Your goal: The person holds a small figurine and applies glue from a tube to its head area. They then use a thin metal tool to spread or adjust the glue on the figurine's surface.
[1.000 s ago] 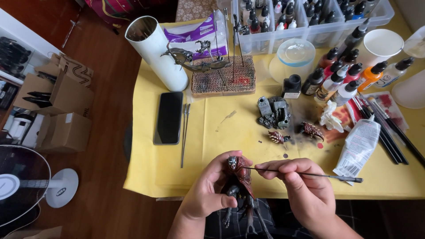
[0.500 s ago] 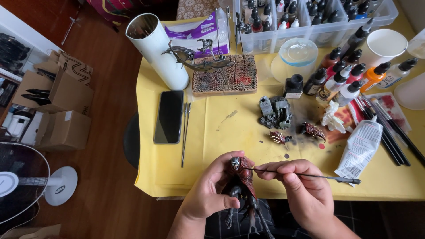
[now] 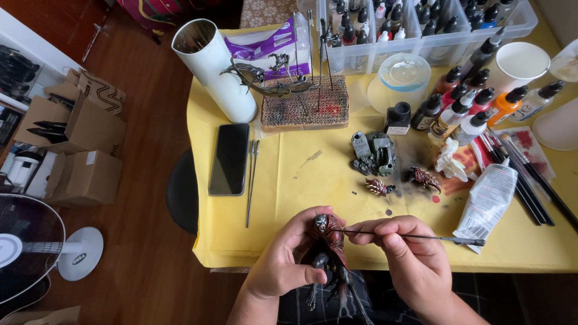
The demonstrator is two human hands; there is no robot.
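Note:
My left hand (image 3: 283,259) grips a dark red and black monster figurine (image 3: 328,250) with a pale skull-like head, held upright at the near edge of the yellow table (image 3: 289,198). Between the fingers of my right hand (image 3: 415,265) is a thin paintbrush (image 3: 421,237). Its tip touches the figurine's head and its handle points right. Both hands sit close together over the table's front edge, just above my lap.
A black phone (image 3: 229,159) and metal tools (image 3: 251,180) lie at left. Small painted parts (image 3: 424,178), a grey base piece (image 3: 373,154), paint bottles (image 3: 457,102), brushes (image 3: 530,180), a white tube (image 3: 214,69), a corrugated stand (image 3: 304,102) and a water cup (image 3: 404,75) crowd the back. Cardboard boxes (image 3: 78,150) and a fan (image 3: 36,253) stand on the floor.
The hands and figurine stay in nearly the same place. The brush tip has shifted only slightly at the figurine's head.

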